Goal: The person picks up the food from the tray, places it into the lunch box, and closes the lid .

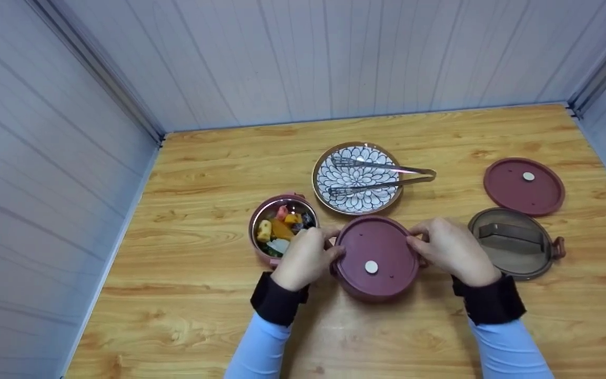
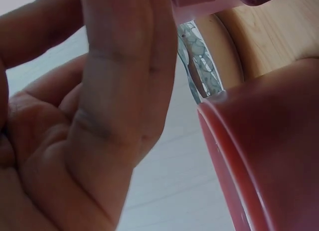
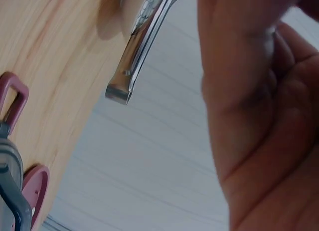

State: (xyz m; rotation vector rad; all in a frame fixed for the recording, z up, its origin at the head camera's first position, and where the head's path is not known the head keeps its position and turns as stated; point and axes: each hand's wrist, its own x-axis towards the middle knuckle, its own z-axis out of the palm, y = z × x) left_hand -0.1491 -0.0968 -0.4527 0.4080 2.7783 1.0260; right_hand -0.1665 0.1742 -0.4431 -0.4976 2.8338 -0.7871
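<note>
A round maroon lunch box (image 1: 374, 239) with a flat lid and a small white button on it sits between my hands. My left hand (image 1: 303, 259) grips its left side, with the thumb at the lid's edge. On the opposite side my right hand (image 1: 449, 246) pinches the lunch box at its rim near the side handle. The left wrist view shows its smooth pink wall (image 2: 274, 136) beside my curled fingers (image 2: 117, 86). Left of it stands an uncovered metal-lined bowl (image 1: 253, 239) holding colourful food pieces (image 1: 282, 230), partly hidden behind my left hand.
Behind the lunch box, metal tongs (image 1: 417, 180) lie across a flower-patterned plate (image 1: 358, 179), their bent end past its rim. To the right are a see-through dark lid (image 1: 513, 259) with a carry handle and a flat maroon lid (image 1: 518, 192). Pale panels (image 1: 303, 63) wall the table.
</note>
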